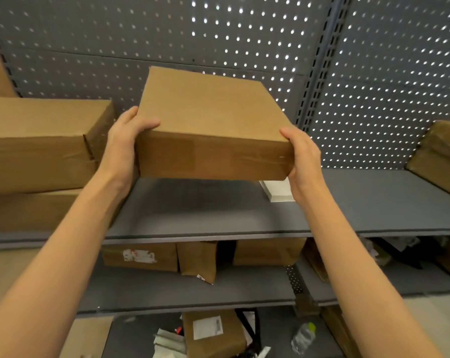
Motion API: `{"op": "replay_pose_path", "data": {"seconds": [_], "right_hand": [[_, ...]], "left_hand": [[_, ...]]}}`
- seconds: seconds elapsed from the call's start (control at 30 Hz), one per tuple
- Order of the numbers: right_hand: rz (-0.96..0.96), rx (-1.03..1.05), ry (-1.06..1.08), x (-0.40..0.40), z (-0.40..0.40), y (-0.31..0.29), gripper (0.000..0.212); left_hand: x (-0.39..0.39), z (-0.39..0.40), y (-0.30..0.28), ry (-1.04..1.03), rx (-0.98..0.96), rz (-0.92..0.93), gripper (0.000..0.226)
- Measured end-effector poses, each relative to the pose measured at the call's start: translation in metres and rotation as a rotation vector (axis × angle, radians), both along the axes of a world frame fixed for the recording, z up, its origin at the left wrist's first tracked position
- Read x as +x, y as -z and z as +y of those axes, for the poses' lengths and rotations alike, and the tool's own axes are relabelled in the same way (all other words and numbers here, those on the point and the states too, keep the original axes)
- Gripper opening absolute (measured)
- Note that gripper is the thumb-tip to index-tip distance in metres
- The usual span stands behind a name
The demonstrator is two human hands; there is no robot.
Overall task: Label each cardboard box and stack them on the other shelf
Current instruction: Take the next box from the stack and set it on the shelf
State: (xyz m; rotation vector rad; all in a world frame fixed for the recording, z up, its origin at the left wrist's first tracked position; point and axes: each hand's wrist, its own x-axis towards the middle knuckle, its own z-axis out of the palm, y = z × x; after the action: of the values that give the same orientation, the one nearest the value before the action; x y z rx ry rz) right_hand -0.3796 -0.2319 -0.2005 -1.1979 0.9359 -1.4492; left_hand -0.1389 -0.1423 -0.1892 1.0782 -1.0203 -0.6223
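Note:
A flat brown cardboard box [211, 125] hangs in the air above the grey upper shelf [193, 215], tilted slightly with its taped front side toward me. My left hand [123, 146] grips its left front corner, thumb on top. My right hand [302, 156] clamps its right front corner. No label shows on the faces I can see. To the left, two larger cardboard boxes [43, 140] lie stacked on the same shelf level.
A small white pad [279, 192] lies on the shelf under the held box's right corner. Another brown box [440, 156] leans at the far right. The shelf below holds several boxes [141, 257]; a labelled box [213, 332] and a plastic bottle [302, 337] sit lower down. Perforated panel behind.

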Motion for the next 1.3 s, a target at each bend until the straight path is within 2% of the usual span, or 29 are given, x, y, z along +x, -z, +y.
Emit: {"op": "replay_pose_path", "data": {"seconds": [0.07,0.2,0.33,0.47,0.53,0.67,0.73,0.9,1.07,1.23,1.3], "right_hand": [[0.046,0.026,-0.026,-0.007,-0.006,0.014,0.048],[0.1,0.094,-0.086,-0.013,-0.014,0.043,0.039],[0.145,0.134,-0.132,-0.01,-0.014,0.064,0.042],[0.17,0.144,-0.151,-0.005,-0.013,0.077,0.048],[0.174,0.162,-0.138,-0.003,-0.015,0.079,0.05],[0.175,0.192,-0.111,-0.001,-0.017,0.08,0.047],[0.175,0.196,-0.099,0.001,-0.017,0.08,0.048],[0.157,0.224,-0.04,0.003,-0.017,0.076,0.047],[0.147,0.24,-0.014,0.007,-0.017,0.074,0.033],[0.166,0.248,0.001,0.008,-0.017,0.073,0.037],[0.175,0.251,0.001,0.008,-0.016,0.071,0.038]], "left_hand": [[-0.008,-0.001,0.017,-0.02,0.039,-0.009,0.047],[-0.015,-0.001,0.045,-0.07,0.093,0.046,0.039],[-0.01,0.003,0.068,-0.073,0.142,0.057,0.079],[0.001,0.004,0.083,-0.059,0.212,0.091,0.058],[0.002,0.001,0.088,-0.05,0.243,0.08,0.061],[0.004,-0.004,0.093,-0.047,0.28,0.067,0.087],[0.007,-0.007,0.095,-0.039,0.281,0.059,0.091],[0.01,-0.012,0.098,-0.014,0.294,0.052,0.092],[0.014,-0.018,0.1,0.01,0.299,0.038,0.093],[0.019,-0.019,0.096,0.031,0.337,0.018,0.093],[0.021,-0.02,0.093,0.004,0.349,-0.013,0.083]]}}
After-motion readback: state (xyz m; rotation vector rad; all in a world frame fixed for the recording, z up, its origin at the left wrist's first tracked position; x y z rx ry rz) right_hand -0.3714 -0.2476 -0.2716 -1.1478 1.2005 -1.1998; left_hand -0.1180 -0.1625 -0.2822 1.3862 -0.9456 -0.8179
